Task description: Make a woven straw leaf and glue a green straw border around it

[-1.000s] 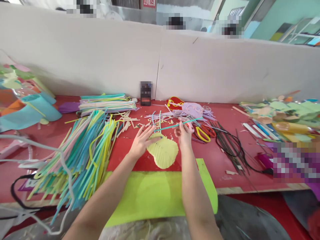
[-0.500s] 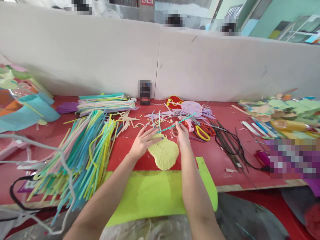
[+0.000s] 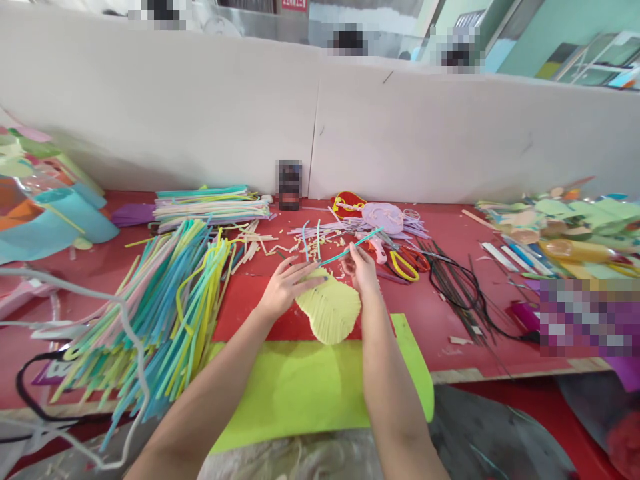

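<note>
A pale yellow heart-shaped piece [image 3: 331, 310] with a ridged surface lies before me, partly over a red sheet. My left hand [image 3: 287, 288] has its fingers stretched out, thumb across the upper left part of the heart, nothing plainly gripped. A thin turquoise strip [image 3: 345, 253] slants up to the right above the heart; its lower end meets the fingertips of my left hand. My right hand [image 3: 361, 268] pinches this strip near its middle, at the heart's upper right. A lavender strip [image 3: 305, 241] and a pale green strip [image 3: 319, 239] stand up near my left fingertips.
Bundles of coloured strips [image 3: 175, 300] lie at left. Behind my hands are scraps, a lavender oval piece [image 3: 383, 217], a pink glue gun [image 3: 379, 251] and yellow-handled scissors [image 3: 404, 265]. Dark thin rods and a black cable [image 3: 465, 287] lie at right. A white partition [image 3: 200, 113] rises behind.
The turquoise strip has shifted slightly left and down with my right hand. The heart has slid a little to the right and toward me. My left hand has hardly moved.
</note>
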Motion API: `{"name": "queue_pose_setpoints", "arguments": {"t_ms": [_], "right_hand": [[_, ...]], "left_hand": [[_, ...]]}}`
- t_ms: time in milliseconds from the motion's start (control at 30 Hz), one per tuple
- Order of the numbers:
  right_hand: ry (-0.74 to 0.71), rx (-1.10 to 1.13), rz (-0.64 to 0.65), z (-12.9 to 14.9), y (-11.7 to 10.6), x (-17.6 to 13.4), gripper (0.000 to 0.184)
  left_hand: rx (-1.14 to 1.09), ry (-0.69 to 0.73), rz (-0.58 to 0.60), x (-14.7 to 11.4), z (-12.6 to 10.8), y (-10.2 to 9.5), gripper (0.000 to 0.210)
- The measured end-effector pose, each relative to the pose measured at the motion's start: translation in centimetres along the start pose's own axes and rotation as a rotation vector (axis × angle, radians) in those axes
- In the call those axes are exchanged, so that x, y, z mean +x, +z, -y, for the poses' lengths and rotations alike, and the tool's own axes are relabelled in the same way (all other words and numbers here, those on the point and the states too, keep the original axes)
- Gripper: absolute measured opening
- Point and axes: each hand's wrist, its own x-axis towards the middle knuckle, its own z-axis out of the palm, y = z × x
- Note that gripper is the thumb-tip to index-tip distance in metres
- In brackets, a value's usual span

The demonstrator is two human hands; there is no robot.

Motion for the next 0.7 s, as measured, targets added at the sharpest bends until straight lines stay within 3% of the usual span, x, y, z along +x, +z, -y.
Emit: {"name": "queue_pose_setpoints", "arguments": {"t_ms": [333, 700], "right_hand": [[0.022, 0.029, 0.037, -0.1, -0.1, 0.0, 0.039], [0.005, 0.002, 0.132, 0.4, 1.0, -1.5, 0.03]], "left_hand": [[-0.024, -0.042, -0.134, -0.2, -0.1, 0.2, 0.037], [-0.036, -0.242, -0.373, -0.5, 0.5, -0.1, 0.035]]}}
